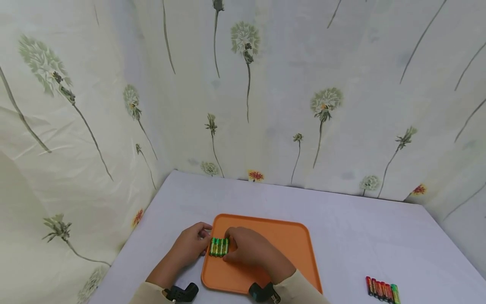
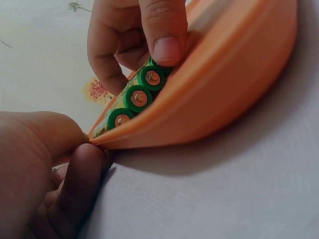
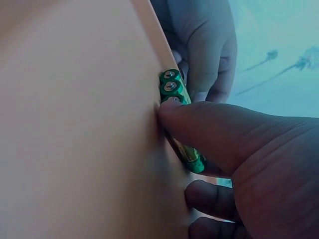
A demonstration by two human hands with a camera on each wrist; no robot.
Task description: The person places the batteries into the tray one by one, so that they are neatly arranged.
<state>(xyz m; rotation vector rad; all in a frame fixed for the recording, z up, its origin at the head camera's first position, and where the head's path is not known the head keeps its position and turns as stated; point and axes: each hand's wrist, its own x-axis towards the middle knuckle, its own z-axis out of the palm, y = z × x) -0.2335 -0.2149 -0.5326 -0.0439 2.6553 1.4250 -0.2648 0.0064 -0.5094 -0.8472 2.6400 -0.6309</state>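
A row of several green-and-gold batteries [image 1: 219, 247] lies side by side against the left rim of an orange tray [image 1: 298, 249]. My left hand [image 1: 190, 245] is at that rim; in the left wrist view its thumb and a finger pinch the tray's edge beside the row. From the right, my right hand [image 1: 248, 249] pinches the battery at the row's near-hand end between thumb and fingers. The right wrist view shows its thumb [image 3: 194, 119] over one end of the batteries, partly hiding them. Several green battery ends [image 2: 138, 97] face the left wrist camera.
To the right of the tray, a second row of batteries [image 1: 382, 290], mostly red with a green one at its right end, lies on the white tabletop [image 1: 341, 228]. A curtain [image 1: 281, 84] with a dandelion print hangs behind and to the sides of the table.
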